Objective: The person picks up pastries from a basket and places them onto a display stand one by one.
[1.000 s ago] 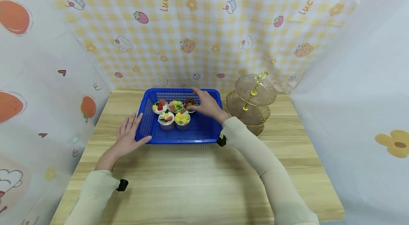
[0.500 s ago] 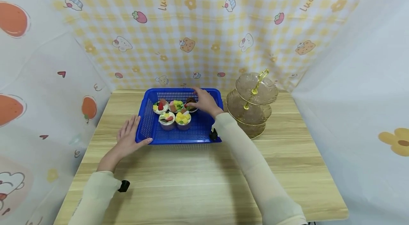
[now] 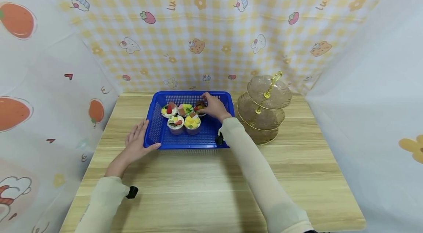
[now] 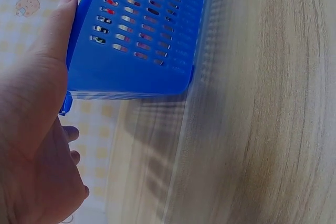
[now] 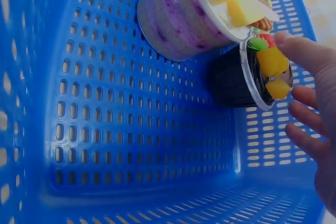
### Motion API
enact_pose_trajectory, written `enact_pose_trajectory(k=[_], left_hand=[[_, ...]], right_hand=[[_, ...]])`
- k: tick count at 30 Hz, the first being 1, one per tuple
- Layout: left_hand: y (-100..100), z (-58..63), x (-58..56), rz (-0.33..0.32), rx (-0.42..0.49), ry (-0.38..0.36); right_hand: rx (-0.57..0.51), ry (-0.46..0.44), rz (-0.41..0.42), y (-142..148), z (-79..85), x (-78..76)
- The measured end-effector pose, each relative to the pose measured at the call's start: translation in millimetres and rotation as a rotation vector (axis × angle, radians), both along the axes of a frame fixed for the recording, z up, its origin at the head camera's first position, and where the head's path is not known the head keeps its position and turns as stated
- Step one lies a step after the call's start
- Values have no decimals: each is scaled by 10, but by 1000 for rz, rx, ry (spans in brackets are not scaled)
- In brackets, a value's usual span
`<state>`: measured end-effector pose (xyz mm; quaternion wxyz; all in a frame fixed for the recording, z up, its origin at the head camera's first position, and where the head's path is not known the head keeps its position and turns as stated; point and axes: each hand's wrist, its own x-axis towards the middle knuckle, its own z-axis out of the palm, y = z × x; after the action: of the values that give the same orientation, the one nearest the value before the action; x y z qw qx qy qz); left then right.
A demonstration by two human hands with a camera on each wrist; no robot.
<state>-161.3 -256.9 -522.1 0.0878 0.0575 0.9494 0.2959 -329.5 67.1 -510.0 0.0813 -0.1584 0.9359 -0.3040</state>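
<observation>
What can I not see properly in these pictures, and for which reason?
Head: black round plastic cup, partly hidden by the bare right hand.
Right wrist: clear, purple-layered plastic cup, partly cut off by the top edge.
Left wrist: colourfully topped dessert cups, only specks through slots of the blue plastic basket.

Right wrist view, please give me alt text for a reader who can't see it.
A bare right hand, thumb and fingers apart, is at the colourful fruit-like topping of a round black cup inside a perforated blue plastic basket; contact is unclear. Next to the cup sits a clear round cup with purple layers, topped with yellow cubes.
</observation>
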Motion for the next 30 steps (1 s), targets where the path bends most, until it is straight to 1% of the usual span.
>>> enact_pose_trajectory(k=[4,8,11,15,21,25,30], left_hand=[[-1,8,-3,9,-4,4],[11,18,1,14,9,21],[22,22,8,17,12,20],[18,13,11,20,7,4],[-1,-34,11,29,1,2],[-7,-44,8,33,-1,3],[-7,-42,7,28,2,2]], right_hand=[[3,-4,3,16,-14,-9],[-26,-26,9,18,-30,-2],[-14,-36,14,10,-65,-4],[11,-22,21,-5,-117,-21],[30,-1,27,-17,-152,-35],[85,30,39,-39,-148,-41],[194,70,65,-70,-132,-50]])
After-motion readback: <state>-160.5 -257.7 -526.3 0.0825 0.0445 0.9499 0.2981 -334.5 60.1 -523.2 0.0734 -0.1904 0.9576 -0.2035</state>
